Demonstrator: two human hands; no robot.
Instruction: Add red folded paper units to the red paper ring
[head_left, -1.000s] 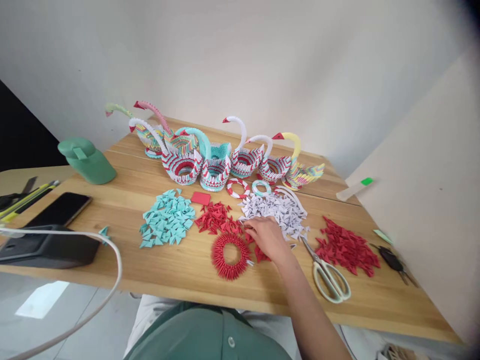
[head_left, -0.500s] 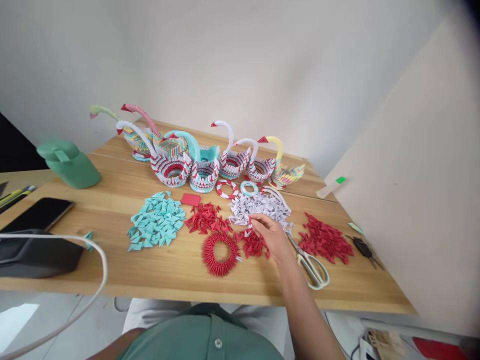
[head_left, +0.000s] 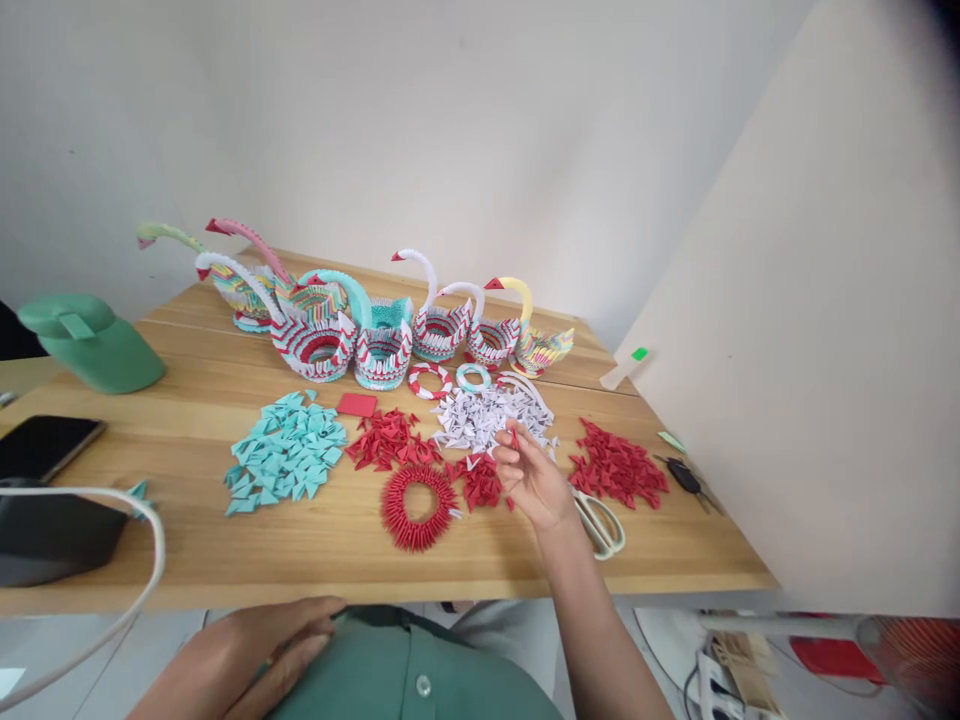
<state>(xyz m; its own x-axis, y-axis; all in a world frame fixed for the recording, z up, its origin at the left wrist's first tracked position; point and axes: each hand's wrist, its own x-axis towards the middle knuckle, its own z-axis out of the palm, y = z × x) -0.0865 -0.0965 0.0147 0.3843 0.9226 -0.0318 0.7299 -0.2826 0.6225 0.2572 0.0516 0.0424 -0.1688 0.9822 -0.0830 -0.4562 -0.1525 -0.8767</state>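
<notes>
My right hand [head_left: 534, 483] is raised over the table with a small red folded paper triangle [head_left: 514, 438] pinched in its fingertips. Behind it spreads a heap of white paper triangles [head_left: 480, 412], and a small red pile [head_left: 480, 485] lies beside the hand. To its left rests a spiky red paper ring [head_left: 396, 510], with a single white piece touching its right side. Scissors [head_left: 602, 525] are partly hidden behind my wrist. My left hand [head_left: 259, 640] is below the table edge in front of my green shirt, fingers stretched out and holding nothing.
Several paper swans [head_left: 315, 345] stand along the back. Turquoise triangles [head_left: 289, 450] lie left, more red ones [head_left: 619, 465] right. A phone [head_left: 49, 447], a green jug [head_left: 94, 345], a black box [head_left: 56, 540] with a white cable and keys [head_left: 686, 478] line the sides.
My right hand has turned palm-up and lifted off the small red pile with a red triangle. My left hand has come into view at the lower left. The camera view has shifted right.
</notes>
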